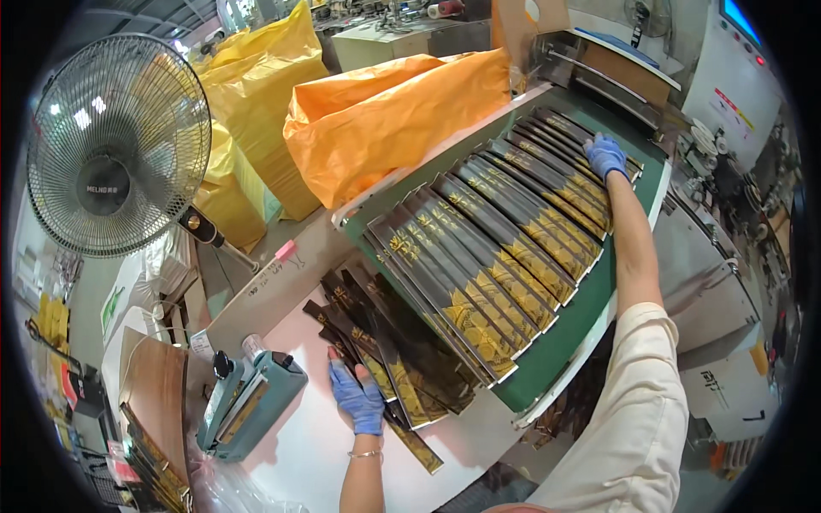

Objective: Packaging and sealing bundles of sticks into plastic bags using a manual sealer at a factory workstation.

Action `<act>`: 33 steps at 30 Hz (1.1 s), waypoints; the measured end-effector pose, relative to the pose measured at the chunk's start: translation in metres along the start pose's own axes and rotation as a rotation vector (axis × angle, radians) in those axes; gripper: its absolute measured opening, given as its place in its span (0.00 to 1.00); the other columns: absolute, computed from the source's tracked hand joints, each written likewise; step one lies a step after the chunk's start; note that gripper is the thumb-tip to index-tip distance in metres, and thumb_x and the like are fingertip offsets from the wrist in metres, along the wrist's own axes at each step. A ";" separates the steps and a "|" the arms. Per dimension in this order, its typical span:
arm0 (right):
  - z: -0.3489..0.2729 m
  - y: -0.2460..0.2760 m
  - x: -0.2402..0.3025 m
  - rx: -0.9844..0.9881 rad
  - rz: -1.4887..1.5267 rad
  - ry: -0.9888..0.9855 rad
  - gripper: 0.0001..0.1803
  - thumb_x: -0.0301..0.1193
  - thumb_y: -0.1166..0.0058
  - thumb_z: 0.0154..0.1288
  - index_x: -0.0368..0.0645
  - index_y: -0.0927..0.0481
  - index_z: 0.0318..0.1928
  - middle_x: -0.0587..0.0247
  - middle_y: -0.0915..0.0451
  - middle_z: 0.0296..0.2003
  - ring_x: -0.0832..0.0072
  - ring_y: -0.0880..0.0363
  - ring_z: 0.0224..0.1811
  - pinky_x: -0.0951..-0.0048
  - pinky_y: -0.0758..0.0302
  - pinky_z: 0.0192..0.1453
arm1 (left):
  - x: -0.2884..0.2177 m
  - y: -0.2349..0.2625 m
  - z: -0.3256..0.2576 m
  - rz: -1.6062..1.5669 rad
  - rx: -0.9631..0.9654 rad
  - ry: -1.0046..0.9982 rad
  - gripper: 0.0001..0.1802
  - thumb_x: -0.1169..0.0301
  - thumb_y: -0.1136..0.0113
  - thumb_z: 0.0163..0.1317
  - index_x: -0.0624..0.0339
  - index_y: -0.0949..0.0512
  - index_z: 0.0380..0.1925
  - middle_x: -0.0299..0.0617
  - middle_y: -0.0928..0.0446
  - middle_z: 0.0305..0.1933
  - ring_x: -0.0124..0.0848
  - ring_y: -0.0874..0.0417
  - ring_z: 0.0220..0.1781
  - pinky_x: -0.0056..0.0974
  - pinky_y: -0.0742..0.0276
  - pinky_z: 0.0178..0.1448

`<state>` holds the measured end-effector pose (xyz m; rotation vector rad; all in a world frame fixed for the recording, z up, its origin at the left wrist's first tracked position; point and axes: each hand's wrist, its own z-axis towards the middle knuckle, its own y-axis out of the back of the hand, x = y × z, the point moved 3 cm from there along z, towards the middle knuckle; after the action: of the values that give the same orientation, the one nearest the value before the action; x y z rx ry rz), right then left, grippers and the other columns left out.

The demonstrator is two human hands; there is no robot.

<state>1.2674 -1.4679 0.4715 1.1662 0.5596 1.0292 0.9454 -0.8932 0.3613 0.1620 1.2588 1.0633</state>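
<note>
A long row of flat black-and-gold packets (496, 231) lies overlapped on a green conveyor belt (560, 350) that slopes up to the right. My right hand (605, 155), in a blue glove, rests flat on the packets at the far end of the row, near the machine's intake. My left hand (357, 396), also gloved in blue, presses down on a loose heap of the same packets (385, 342) lying on the white table (299, 436) below the belt's near end. Neither hand visibly grips a packet.
A teal heat sealer (248, 402) stands on the table just left of my left hand. Large orange and yellow bags (385, 120) are piled beyond the belt. A pedestal fan (115, 145) stands at the left. Grey machine housing (710, 291) lies right of the belt.
</note>
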 end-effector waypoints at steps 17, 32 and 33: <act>0.000 0.059 0.013 0.191 0.008 -0.115 0.33 0.52 0.56 0.61 0.47 0.36 0.62 0.50 0.38 0.63 0.56 0.39 0.65 0.49 0.40 0.64 | -0.054 0.027 -0.021 0.023 -0.064 0.026 0.27 0.70 0.52 0.62 0.68 0.39 0.61 0.57 0.34 0.61 0.48 0.32 0.63 0.41 0.39 0.66; -0.163 0.112 0.131 0.219 0.429 0.763 0.25 0.44 0.59 0.67 0.35 0.28 0.53 0.46 0.24 0.46 0.54 0.28 0.52 0.63 0.32 0.57 | -0.097 0.019 -0.002 0.181 -0.002 -0.059 0.29 0.57 0.57 0.65 0.69 0.36 0.58 0.60 0.32 0.58 0.53 0.31 0.59 0.44 0.37 0.63; -0.199 0.127 0.151 0.216 0.441 0.818 0.25 0.43 0.58 0.66 0.35 0.27 0.52 0.47 0.24 0.45 0.54 0.27 0.50 0.62 0.31 0.55 | -0.085 0.022 -0.004 0.095 -0.045 -0.058 0.29 0.57 0.56 0.65 0.69 0.36 0.58 0.60 0.32 0.58 0.53 0.31 0.59 0.44 0.37 0.63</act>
<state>1.1290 -1.2360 0.5432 1.0449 1.1000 1.8864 0.9363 -0.9442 0.4319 0.2186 1.1838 1.1599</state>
